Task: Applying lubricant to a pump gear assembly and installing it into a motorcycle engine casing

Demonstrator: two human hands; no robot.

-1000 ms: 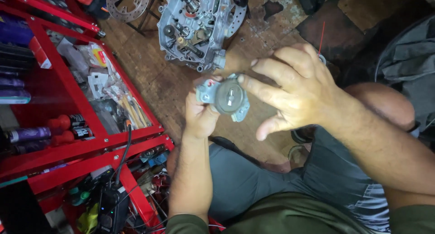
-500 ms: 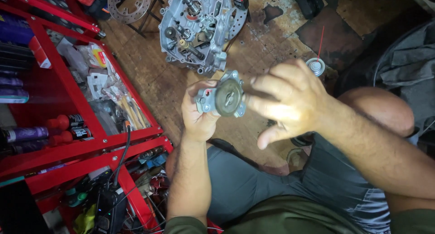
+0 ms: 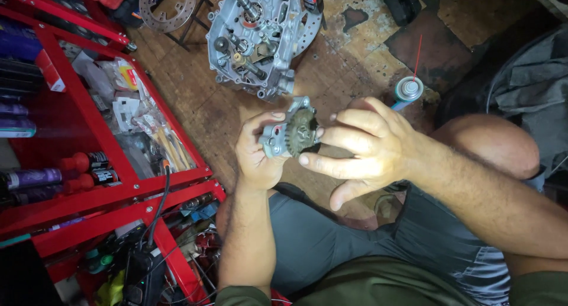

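Here the left hand (image 3: 255, 155) grips a small grey metal housing with a toothed gear (image 3: 291, 131), fingers curled round it; the right hand (image 3: 368, 149) touches the gear, fingers spread.

Worn wooden floor (image 3: 195, 93) with flaking patches, seen from above. Directly on it, just beyond the left hand (image 3: 257, 158), lies an open grey engine case half (image 3: 260, 36) with shafts and gears exposed. Farther off, up and left of that hand, a perforated brake disc (image 3: 168, 7). Just beyond the right hand (image 3: 370, 152) stands a spray can (image 3: 407, 92) with a red straw. A red shelf cart (image 3: 112, 187) stands left of the left hand.
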